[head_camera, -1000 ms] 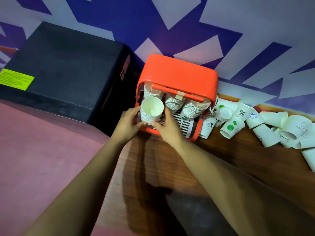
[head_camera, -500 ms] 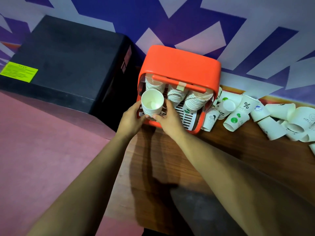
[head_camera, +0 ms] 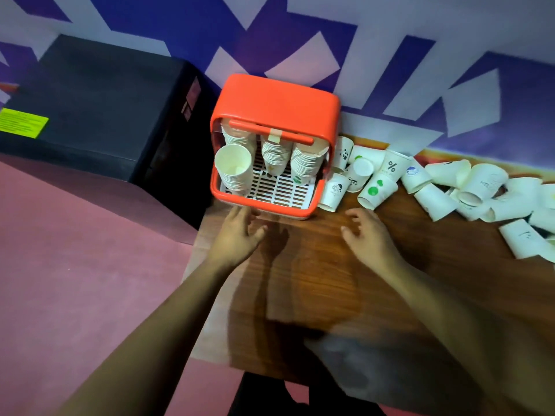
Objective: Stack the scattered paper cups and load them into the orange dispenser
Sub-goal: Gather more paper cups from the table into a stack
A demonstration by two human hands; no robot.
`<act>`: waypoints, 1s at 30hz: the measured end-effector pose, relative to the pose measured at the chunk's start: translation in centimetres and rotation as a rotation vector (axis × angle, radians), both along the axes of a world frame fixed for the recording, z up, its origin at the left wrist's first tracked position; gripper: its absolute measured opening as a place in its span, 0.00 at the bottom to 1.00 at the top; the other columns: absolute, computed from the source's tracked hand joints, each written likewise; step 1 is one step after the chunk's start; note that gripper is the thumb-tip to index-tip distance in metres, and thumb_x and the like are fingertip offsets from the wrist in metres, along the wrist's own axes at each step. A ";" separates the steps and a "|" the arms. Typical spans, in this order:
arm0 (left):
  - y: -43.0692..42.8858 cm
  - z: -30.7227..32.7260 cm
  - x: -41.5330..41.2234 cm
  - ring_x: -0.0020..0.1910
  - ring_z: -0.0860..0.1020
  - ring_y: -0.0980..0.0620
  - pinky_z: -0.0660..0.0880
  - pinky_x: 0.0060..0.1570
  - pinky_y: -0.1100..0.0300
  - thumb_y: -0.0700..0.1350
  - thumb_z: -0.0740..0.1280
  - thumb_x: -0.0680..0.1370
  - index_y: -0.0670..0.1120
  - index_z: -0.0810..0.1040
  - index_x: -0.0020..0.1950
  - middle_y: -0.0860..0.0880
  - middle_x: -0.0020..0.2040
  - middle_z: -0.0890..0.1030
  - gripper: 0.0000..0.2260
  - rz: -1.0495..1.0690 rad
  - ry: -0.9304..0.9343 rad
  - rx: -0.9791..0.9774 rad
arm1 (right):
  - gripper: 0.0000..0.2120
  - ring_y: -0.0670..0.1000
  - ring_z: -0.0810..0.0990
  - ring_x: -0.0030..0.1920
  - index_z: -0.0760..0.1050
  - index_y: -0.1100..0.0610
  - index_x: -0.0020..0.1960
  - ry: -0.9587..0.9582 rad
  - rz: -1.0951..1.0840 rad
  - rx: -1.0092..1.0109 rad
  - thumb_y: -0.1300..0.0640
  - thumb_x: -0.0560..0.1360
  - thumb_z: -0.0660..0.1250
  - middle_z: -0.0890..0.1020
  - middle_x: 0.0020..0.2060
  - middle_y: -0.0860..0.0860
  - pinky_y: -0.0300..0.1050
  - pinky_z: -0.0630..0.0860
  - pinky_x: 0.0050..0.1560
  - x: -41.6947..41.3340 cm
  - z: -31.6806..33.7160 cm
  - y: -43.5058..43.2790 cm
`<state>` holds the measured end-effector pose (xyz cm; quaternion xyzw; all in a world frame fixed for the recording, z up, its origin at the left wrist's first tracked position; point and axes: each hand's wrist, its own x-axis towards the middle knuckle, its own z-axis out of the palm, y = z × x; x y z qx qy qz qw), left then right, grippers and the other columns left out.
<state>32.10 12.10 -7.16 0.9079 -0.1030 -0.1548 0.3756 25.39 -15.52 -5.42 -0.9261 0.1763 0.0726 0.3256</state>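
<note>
Both hands were empty in front of the orange dispenser [head_camera: 279, 97].

The left hand [head_camera: 240, 232] and the right hand [head_camera: 365, 235] hung over the wooden table [head_camera: 315, 289] with fingers loose and spread, holding nothing. The dispenser sat at the far end of the table, by the wall. Three rows of cups hung inside it, and one stack of cups [head_camera: 234, 172] stood mouth up on the white grid at its near left. Many loose paper cups [head_camera: 435, 187] lay tipped over to the right, the closest ones just beside the dispenser. The next job was likely to gather those. It would go best to turn each cup the same way, slide one gently into the next, keep the pile straight, not squeeze the soft paper, and not bump the standing stack.
</note>
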 end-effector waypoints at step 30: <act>-25.6 -6.2 1.5 0.62 0.77 0.39 0.72 0.55 0.53 0.55 0.68 0.79 0.45 0.67 0.72 0.38 0.63 0.78 0.26 0.034 0.235 0.180 | 0.11 0.53 0.78 0.50 0.75 0.58 0.56 0.071 -0.275 0.283 0.51 0.79 0.64 0.80 0.49 0.52 0.41 0.71 0.43 3.6 -7.2 -14.8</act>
